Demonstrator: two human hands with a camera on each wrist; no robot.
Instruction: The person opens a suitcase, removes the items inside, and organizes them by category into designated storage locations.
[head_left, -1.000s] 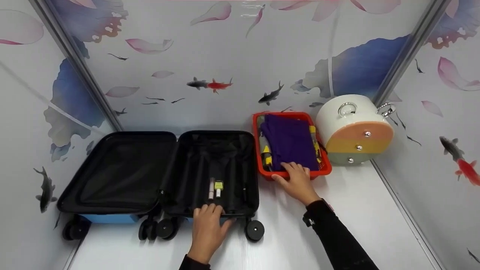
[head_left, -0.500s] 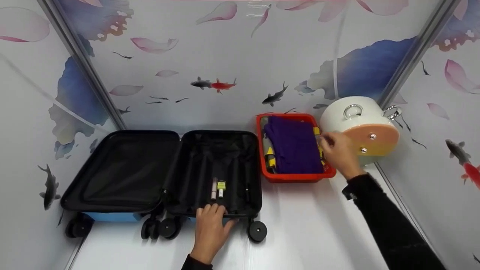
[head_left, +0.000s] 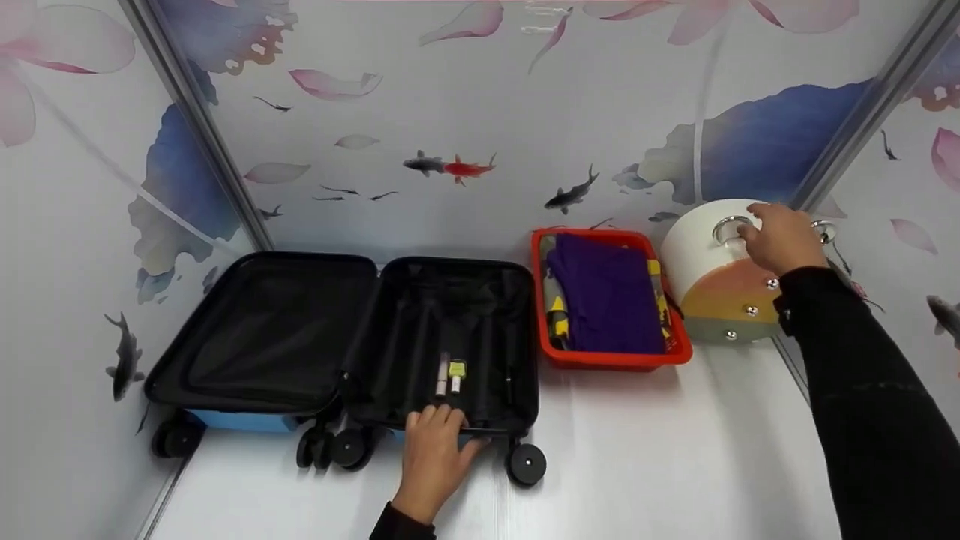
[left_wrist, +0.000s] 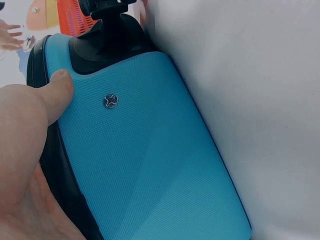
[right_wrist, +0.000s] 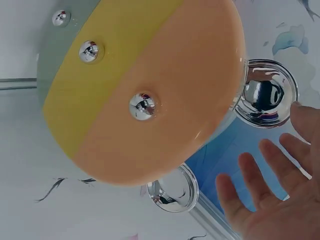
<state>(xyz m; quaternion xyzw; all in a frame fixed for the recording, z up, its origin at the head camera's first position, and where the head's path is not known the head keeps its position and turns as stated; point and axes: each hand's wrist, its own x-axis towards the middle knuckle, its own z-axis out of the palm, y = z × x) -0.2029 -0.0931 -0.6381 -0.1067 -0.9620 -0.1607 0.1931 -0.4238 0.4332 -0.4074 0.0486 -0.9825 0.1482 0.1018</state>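
Note:
My left hand (head_left: 433, 459) grips the near rim of an open black-lined suitcase (head_left: 262, 337). Its thumb presses the blue outer shell (left_wrist: 150, 145) in the left wrist view, and the fingertips go over the rim. Inside lie a slim pink tube (head_left: 441, 379) and a small item with a yellow-green top (head_left: 457, 375). My right hand (head_left: 784, 238) is over a round white drawer box (head_left: 690, 236) with orange, yellow and green drawer fronts. In the right wrist view its fingers are spread, thumb tip right at a silver ring handle (right_wrist: 296, 87), holding nothing.
Between suitcase and drawer box stands a red basket (head_left: 611, 361) with folded purple cloth (head_left: 607, 296) on top of patterned cloth. Black wheels (head_left: 526, 463) stick out at the suitcase's near side. Printed walls enclose the white surface on three sides.
My right hand has left the purple cloth, passed the basket's right side and reached the top of the drawer box. The left hand keeps its grip on the suitcase; the view has shifted slightly.

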